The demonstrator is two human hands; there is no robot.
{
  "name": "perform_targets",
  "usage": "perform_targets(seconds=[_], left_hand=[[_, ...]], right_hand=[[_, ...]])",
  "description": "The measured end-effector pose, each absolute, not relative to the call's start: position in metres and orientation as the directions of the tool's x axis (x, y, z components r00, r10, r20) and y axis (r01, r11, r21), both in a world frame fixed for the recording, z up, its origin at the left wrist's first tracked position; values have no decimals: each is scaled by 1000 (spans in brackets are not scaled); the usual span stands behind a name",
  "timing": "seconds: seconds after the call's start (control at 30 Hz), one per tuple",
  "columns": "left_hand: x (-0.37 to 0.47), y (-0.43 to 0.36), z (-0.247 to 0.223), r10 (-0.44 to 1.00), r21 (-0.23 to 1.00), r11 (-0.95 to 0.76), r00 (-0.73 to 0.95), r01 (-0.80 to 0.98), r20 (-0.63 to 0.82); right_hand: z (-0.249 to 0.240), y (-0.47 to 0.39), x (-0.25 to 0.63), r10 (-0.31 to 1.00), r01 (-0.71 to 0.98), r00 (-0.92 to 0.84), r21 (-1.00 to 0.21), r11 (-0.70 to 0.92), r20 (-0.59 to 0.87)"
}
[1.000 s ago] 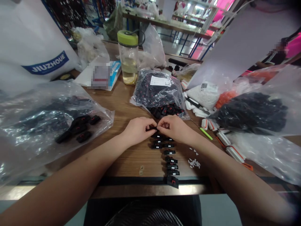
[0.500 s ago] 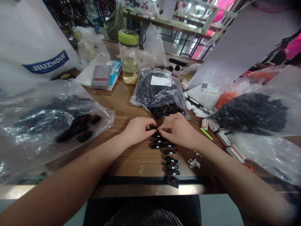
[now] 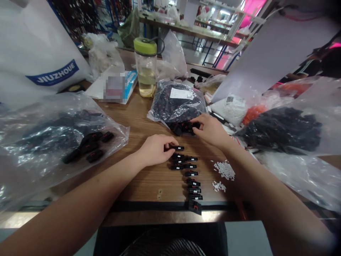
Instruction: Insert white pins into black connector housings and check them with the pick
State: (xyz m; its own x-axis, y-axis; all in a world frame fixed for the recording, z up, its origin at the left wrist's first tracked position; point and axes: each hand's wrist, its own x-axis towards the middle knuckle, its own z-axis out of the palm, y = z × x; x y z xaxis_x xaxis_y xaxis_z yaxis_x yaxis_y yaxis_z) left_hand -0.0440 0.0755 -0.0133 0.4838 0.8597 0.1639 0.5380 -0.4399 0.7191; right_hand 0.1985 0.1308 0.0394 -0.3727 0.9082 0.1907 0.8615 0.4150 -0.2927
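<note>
My left hand (image 3: 157, 150) is closed in a pinch on a black plastic connector housing (image 3: 178, 148) with two small white plugs in its face. My right hand (image 3: 211, 131) reaches to the mouth of the clear bag, its thumb and index finger closed around a black connector at the edge of a pile of connectors (image 3: 183, 127) with red parts. Below my left hand, several black connectors (image 3: 193, 174) with white plugs stand in a column toward the table edge. Small white plugs (image 3: 225, 170) lie in two heaps to the right of that column.
Behind the pile lies the clear bag (image 3: 170, 106) of black connectors. A green-lidded bottle (image 3: 145, 69) stands behind it. Another bag (image 3: 53, 131) of connectors covers the left side. More bags (image 3: 290, 128) crowd the right, beside a bag of white pieces (image 3: 227, 110).
My right hand has moved away from my left hand, up and right to the connectors at the bag. My left hand keeps its connector, whose white plugs now show.
</note>
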Motion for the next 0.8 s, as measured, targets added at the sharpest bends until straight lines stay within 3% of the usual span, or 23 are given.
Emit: perform_targets(seconds=[0.37,0.47,0.6,0.7,0.8], left_hand=[[-45,76,-15,845,722,-473,491,505,210],[-44,77,-15,857,733,-492,412,470,311],[-42,76,-9,806,720,-590,311,364,503],[-43,76,-5,700,650,-711,365,269,614],[-44,76,-3,643,597,-760,433,258,631]], right_hand=[[38,132,191,926,904,-349,-207,374,146],[44,118,187,945,858,-290,-396,327,153],[46,94,174,923,506,-383,-843,182,-30],[44,83,163,872,304,-483,-949,79,-82],[46,75,167,881,289,-463,-956,45,-99]])
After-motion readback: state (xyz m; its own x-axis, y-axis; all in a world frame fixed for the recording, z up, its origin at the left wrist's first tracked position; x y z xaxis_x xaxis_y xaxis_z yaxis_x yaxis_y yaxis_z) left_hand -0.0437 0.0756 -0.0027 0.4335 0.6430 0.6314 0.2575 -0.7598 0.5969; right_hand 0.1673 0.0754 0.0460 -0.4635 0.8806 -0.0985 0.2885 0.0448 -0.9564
